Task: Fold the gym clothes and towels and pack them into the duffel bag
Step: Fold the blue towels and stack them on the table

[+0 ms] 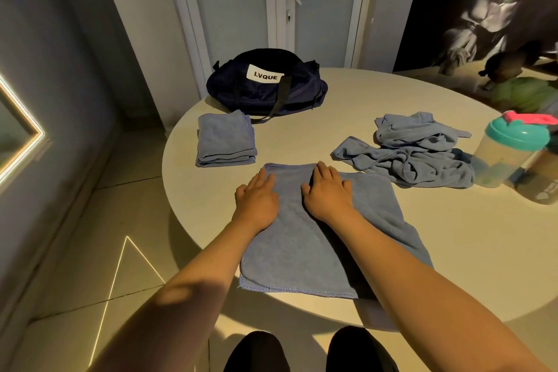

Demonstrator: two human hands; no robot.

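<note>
I see left hand (256, 196) and right hand (327, 190) pressed flat on the blue towel (302, 238) at the table (453, 251) near edge, fingers (263, 180) straight, close together, gripping nothing. Far edge: duffel bag (265, 93), white label (265, 75) reads "LVQUE".

One duffel bag (265, 90), one flat towel (371, 208), two bottles (510, 154).

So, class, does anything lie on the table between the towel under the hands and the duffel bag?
Nothing visible. Bare table runs from the flat towel to the duffel bag; the folded stack lies left of that path, the crumpled pile right. Whether the bag's zip is open cannot be told.
</note>
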